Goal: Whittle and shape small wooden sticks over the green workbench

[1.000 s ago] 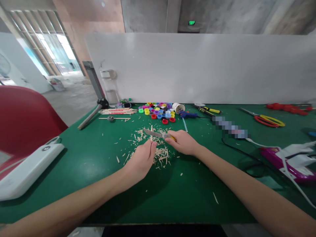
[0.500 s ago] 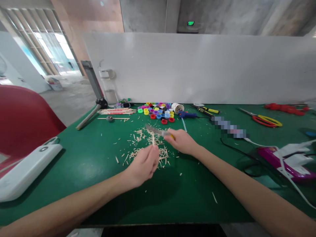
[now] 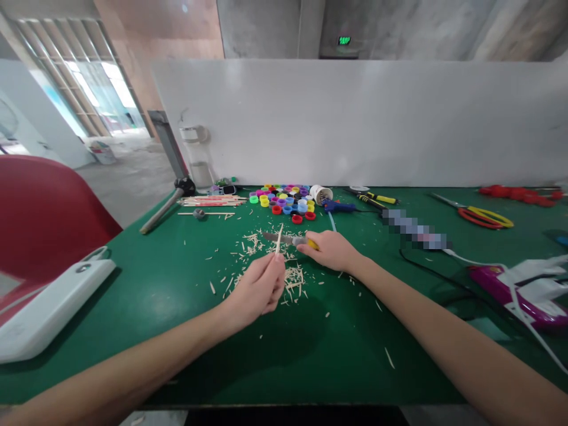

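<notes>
My left hand point(image 3: 261, 283) is closed round a thin wooden stick point(image 3: 279, 241), whose pale, pointed end sticks up from the fingers. In my right hand point(image 3: 331, 249) is a utility knife point(image 3: 298, 241) with a yellow and grey handle, its blade pointing left. The blade lies just behind the stick's upper part; whether the two touch I cannot tell. Wood shavings point(image 3: 295, 283) are scattered on the green table point(image 3: 177, 331) beneath and around both hands.
Colourful bottle caps point(image 3: 287, 209) stand behind my hands, beside a tipped white cup point(image 3: 321, 194) and a blue glue gun point(image 3: 338, 206). Sticks point(image 3: 213, 201) and a hammer point(image 3: 164, 210) lie left. Scissors point(image 3: 483, 217) and a purple power strip point(image 3: 515, 290) with cables are right.
The knife has dropped slightly from the stick's tip, and its blade is less blurred. The stick's pointed end now shows above the blade and leans a little right.
</notes>
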`<state>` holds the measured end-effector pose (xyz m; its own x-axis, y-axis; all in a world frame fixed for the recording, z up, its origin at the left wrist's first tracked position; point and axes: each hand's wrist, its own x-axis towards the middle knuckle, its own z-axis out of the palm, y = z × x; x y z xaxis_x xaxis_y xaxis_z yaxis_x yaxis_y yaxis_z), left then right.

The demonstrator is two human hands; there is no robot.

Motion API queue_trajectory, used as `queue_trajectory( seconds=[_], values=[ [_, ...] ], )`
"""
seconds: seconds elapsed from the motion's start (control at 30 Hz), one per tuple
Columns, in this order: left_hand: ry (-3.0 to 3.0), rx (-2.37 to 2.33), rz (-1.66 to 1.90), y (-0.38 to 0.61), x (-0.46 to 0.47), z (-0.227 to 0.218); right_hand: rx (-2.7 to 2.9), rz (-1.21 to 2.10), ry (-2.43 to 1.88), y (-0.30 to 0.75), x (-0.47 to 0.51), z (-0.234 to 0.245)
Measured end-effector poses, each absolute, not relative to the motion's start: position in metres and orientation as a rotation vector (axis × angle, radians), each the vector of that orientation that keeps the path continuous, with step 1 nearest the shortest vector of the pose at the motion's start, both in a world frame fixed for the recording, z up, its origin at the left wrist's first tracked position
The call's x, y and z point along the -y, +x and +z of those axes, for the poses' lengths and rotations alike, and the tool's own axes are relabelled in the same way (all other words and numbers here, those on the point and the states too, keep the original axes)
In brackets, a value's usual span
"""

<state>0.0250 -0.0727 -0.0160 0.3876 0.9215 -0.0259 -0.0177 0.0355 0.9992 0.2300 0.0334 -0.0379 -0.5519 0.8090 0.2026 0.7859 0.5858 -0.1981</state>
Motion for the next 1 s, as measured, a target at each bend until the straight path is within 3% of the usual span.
queue_trajectory(
  seconds=[0.57, 1.0],
  values=[
    [1.786, -1.134, 0.792, 0.018, 0.065, -0.019, 2.673, -0.038, -1.447, 0.224, -0.026, -0.028],
    [2.689, -1.243, 0.499, 0.006, 0.050, -0.015, 2.685, -0.073, -1.470, 0.221, -0.025, -0.026]
  ],
)
